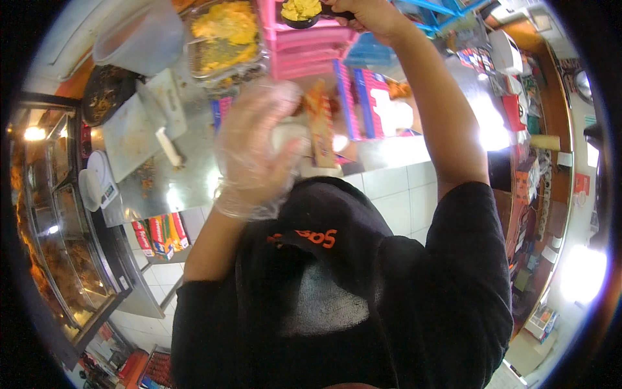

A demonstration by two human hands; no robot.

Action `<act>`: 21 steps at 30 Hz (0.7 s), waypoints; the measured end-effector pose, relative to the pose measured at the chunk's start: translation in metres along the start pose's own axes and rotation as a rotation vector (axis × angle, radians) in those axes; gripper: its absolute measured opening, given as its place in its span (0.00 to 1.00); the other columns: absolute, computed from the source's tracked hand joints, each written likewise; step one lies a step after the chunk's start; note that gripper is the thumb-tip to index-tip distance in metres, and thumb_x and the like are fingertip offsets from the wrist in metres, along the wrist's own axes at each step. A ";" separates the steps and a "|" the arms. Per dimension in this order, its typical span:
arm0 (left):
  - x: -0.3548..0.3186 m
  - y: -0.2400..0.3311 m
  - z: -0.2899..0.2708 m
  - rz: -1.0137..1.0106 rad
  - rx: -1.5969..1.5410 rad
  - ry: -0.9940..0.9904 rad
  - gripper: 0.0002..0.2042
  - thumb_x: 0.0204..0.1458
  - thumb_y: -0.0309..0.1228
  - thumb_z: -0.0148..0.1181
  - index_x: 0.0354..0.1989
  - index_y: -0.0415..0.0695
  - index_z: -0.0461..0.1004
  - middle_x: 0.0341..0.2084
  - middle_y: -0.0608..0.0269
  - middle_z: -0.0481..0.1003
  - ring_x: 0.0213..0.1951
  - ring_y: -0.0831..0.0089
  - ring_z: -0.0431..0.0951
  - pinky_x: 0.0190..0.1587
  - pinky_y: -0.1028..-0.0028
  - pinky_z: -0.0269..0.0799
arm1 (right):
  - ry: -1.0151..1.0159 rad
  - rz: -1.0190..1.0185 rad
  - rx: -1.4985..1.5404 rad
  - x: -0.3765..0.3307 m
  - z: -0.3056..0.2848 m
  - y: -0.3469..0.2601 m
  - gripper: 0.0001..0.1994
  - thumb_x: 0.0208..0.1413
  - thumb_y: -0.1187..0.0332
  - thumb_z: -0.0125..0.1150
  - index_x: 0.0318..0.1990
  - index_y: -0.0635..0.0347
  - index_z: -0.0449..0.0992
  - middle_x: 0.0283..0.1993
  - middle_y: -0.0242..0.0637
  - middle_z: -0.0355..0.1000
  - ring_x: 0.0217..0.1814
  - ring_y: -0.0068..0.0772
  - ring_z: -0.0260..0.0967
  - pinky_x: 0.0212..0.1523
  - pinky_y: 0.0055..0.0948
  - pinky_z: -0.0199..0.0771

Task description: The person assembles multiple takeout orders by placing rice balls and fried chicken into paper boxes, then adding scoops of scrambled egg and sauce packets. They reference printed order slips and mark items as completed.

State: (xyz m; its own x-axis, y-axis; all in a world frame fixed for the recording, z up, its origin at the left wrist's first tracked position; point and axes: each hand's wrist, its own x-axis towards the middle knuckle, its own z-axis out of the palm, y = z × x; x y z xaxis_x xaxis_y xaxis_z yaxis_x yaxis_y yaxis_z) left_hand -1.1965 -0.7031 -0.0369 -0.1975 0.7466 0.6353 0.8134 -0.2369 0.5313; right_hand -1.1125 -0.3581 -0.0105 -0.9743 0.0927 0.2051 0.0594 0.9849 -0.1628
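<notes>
At the top, my bare right hand (372,18) grips the handle of a black ladle (300,23) heaped with yellow, crumbly food that looks like scrambled egg. My left hand (259,142) wears a clear plastic glove and is smeared by motion. Its thumb and fingers look apart, with a pale rounded thing (289,137) between or behind them; I cannot tell if they touch it. Just right of that hand stands the printed side of an open food box (320,123). Farther right is another open box (372,104), blue, red and white, with a white mound and browned food beside it.
A wire-mesh tray (194,45) of yellow food sits at the back, beside pink plastic baskets (311,55). On the left lie cutting boards (126,136), a white-handled knife (170,148), a dark pan (109,94) and a white scale (99,175). A lit glass food cabinet (71,220) borders the counter.
</notes>
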 end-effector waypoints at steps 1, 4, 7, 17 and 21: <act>0.005 0.031 0.025 -0.026 -0.056 -0.128 0.21 0.56 0.36 0.64 0.56 0.39 0.74 0.52 0.53 0.77 0.59 0.54 0.73 0.65 0.54 0.65 | 0.042 -0.065 -0.062 -0.027 -0.013 0.001 0.04 0.47 0.71 0.63 0.31 0.59 0.76 0.26 0.44 0.73 0.29 0.50 0.73 0.34 0.43 0.73; 0.017 0.095 0.103 0.205 -0.082 -0.442 0.17 0.58 0.36 0.60 0.52 0.38 0.77 0.52 0.52 0.77 0.59 0.57 0.74 0.63 0.57 0.67 | -0.066 0.306 0.138 -0.113 -0.044 0.002 0.06 0.55 0.68 0.61 0.35 0.60 0.78 0.28 0.37 0.73 0.31 0.37 0.70 0.35 0.35 0.70; 0.015 0.126 0.183 0.223 -0.076 -0.641 0.19 0.59 0.36 0.55 0.55 0.38 0.74 0.53 0.50 0.76 0.58 0.56 0.74 0.63 0.59 0.66 | 0.024 0.690 0.610 -0.187 -0.047 0.004 0.14 0.64 0.63 0.58 0.33 0.65 0.82 0.24 0.24 0.69 0.27 0.16 0.61 0.29 0.22 0.61; 0.009 0.074 0.325 0.017 0.377 -0.989 0.16 0.56 0.34 0.54 0.51 0.42 0.76 0.43 0.54 0.79 0.51 0.59 0.76 0.53 0.57 0.65 | 0.254 1.090 0.825 -0.321 0.064 0.017 0.11 0.58 0.65 0.65 0.33 0.67 0.83 0.24 0.29 0.72 0.27 0.19 0.65 0.30 0.26 0.66; 0.001 0.074 0.336 0.043 0.419 -0.863 0.11 0.53 0.34 0.56 0.42 0.45 0.79 0.44 0.54 0.78 0.50 0.59 0.77 0.53 0.57 0.66 | 0.304 1.175 0.961 -0.345 0.079 0.011 0.10 0.59 0.67 0.64 0.34 0.67 0.83 0.24 0.27 0.71 0.28 0.18 0.64 0.31 0.24 0.65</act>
State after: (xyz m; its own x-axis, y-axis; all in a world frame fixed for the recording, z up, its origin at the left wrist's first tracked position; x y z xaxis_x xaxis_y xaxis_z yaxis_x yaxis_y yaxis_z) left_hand -0.9529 -0.5111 -0.1857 0.1723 0.9825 -0.0706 0.9731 -0.1586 0.1673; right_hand -0.7930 -0.3910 -0.1594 -0.3942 0.8631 -0.3157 0.4603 -0.1119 -0.8807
